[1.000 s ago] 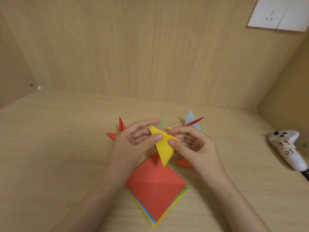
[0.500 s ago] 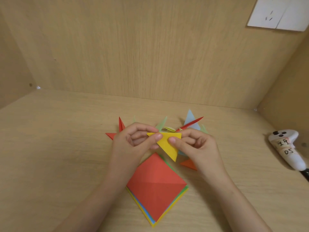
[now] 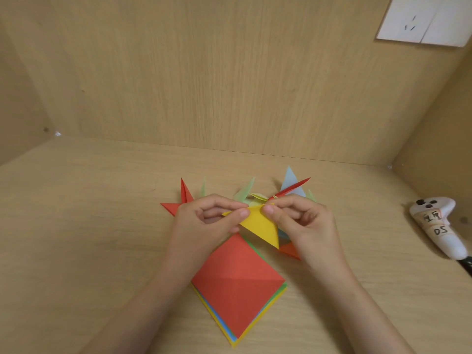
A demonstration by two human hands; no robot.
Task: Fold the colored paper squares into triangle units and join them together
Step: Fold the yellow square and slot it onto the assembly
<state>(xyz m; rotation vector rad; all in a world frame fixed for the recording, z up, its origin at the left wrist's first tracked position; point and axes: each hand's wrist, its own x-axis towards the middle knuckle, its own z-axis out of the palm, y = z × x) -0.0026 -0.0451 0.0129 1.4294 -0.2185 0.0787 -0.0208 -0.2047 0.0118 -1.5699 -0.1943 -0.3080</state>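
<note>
A folded yellow paper triangle (image 3: pixel 260 227) hangs between both hands, its point down. My left hand (image 3: pixel 204 226) pinches its upper left edge between thumb and fingers. My right hand (image 3: pixel 304 223) pinches the upper right edge the same way. Below the hands lies a stack of coloured paper squares (image 3: pixel 237 284) with a creased red sheet on top. Behind the hands sit several folded units: red ones (image 3: pixel 178 203) at the left, pale green ones (image 3: pixel 245 191) in the middle, a light blue one (image 3: pixel 290 181) and a red one (image 3: pixel 293 189) at the right. An orange piece (image 3: pixel 290 250) shows under my right hand.
The wooden desk (image 3: pixel 89 226) is closed in by a back wall and side walls. A white controller (image 3: pixel 436 226) with handwritten labels lies at the right edge. A white socket plate (image 3: pixel 424 19) is fixed on the wall at the upper right.
The yellow piece has turned from a long upright shape to a wide triangle with its point down, and both hands have drawn closer along its top edge.
</note>
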